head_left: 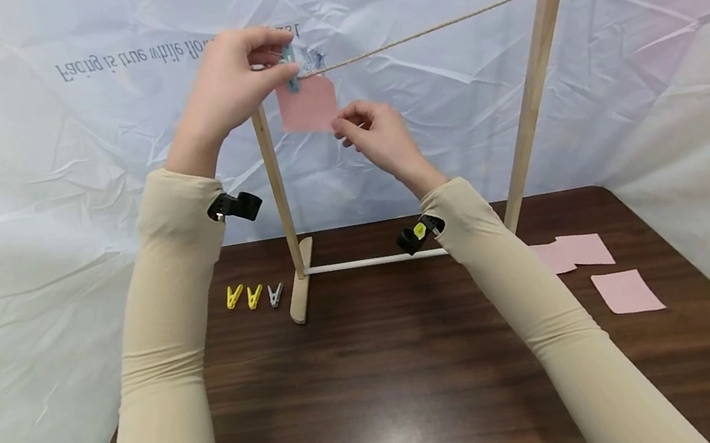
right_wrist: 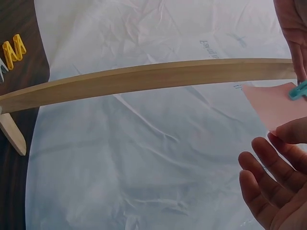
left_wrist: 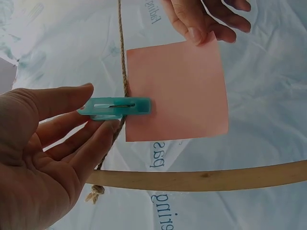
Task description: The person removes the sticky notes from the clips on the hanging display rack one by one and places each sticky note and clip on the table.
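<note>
My left hand [head_left: 228,79] pinches a teal clothespin [left_wrist: 117,106] between thumb and fingers near the left end of the rope [head_left: 423,33]. The clothespin's tip lies over one edge of a square pink paper [left_wrist: 177,91], right at the rope. Below and to the right, my right hand [head_left: 379,136] pinches a lower corner of that paper between thumb and index finger. In the right wrist view, the other fingers of my right hand [right_wrist: 278,182] are loosely bent. The paper hangs flat beneath the rope.
A wooden frame has a left post [head_left: 277,187], a right post [head_left: 534,100] and a white bottom bar [head_left: 375,261]. Two yellow clothespins [head_left: 254,296] and a grey one [head_left: 276,295] lie left of it. Pink papers [head_left: 627,292] lie on the dark table [head_left: 379,372] at right.
</note>
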A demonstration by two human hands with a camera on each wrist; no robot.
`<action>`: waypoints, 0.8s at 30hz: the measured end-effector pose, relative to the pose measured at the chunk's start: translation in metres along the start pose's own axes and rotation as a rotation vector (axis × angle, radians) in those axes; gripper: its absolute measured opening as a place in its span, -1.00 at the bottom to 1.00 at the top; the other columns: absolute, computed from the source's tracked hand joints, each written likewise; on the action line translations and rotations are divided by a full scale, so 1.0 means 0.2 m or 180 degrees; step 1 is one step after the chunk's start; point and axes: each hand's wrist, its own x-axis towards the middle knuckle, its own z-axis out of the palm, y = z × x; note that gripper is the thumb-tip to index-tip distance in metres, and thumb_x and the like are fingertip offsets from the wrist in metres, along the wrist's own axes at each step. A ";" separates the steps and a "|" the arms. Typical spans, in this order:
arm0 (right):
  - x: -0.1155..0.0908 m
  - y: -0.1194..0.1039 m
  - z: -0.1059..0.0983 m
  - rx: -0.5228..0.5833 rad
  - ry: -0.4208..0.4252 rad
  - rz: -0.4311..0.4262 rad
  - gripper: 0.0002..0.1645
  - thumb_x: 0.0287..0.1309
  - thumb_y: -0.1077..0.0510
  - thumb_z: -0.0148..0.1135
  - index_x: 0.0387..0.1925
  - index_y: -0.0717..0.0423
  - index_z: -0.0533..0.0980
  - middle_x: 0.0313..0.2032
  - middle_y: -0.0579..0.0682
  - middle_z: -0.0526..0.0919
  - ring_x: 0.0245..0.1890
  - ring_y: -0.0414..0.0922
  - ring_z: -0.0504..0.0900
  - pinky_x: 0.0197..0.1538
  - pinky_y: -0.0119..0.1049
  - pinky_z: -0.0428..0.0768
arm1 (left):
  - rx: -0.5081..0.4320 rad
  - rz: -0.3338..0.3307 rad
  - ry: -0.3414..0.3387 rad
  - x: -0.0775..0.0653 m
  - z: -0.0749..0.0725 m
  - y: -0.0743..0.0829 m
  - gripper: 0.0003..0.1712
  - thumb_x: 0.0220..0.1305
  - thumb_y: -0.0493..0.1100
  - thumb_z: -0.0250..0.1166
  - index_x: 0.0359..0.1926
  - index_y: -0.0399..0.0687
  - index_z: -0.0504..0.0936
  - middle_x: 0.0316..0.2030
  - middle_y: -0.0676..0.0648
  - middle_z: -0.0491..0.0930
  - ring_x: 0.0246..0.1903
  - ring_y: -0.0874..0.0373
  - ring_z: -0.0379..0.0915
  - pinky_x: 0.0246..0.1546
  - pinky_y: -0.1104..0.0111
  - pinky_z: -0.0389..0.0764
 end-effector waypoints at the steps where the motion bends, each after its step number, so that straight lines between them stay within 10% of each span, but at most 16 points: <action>1: 0.00 0.00 0.00 -0.0002 0.0000 0.0008 -0.69 0.44 0.02 0.18 -0.02 0.15 0.65 -0.19 0.06 0.72 -0.19 0.02 0.69 -0.16 -0.27 0.62 | -0.0016 -0.0010 -0.0008 0.00 0.00 0.00 -0.49 0.41 -0.07 0.30 0.33 -0.06 0.55 0.27 -0.05 0.54 0.21 0.14 0.49 0.21 0.38 0.47; 24: -0.01 0.00 0.00 0.0102 0.0031 0.0010 -0.71 0.42 0.05 0.22 -0.03 0.17 0.65 -0.21 0.09 0.73 -0.20 0.06 0.70 -0.17 -0.25 0.64 | -0.0206 -0.0127 -0.0134 0.00 -0.02 -0.03 -0.48 0.39 -0.15 0.34 0.34 -0.01 0.54 0.28 -0.06 0.53 0.24 0.16 0.46 0.22 0.38 0.47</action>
